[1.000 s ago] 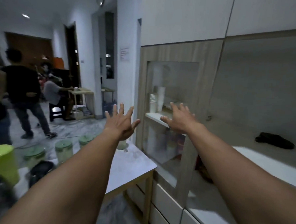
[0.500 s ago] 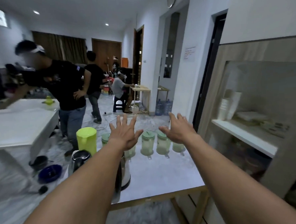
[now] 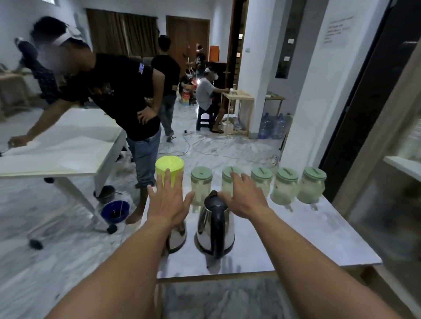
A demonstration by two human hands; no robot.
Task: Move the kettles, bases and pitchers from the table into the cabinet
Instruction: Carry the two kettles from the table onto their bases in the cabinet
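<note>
both the left hand (image 3: 169,205) and right hand (image 3: 245,199) hover spread and empty; the steel kettle (image 3: 214,228) near the table's (image 3: 330,238) front edge looks smooth and slippery, so grasp its black handle (image 3: 216,229).

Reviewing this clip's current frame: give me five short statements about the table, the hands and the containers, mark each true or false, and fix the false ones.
1. Both hands are empty. True: the left hand and right hand are spread open above the table.
2. Five green-lidded pitchers stand in the back row. True.
3. The lime-yellow pitcher stands at the row's right end. False: it is at the left end.
4. The steel kettle lies on its side. False: it stands upright.
5. The right hand grips the kettle's handle. False: it hovers above, fingers spread.
</note>
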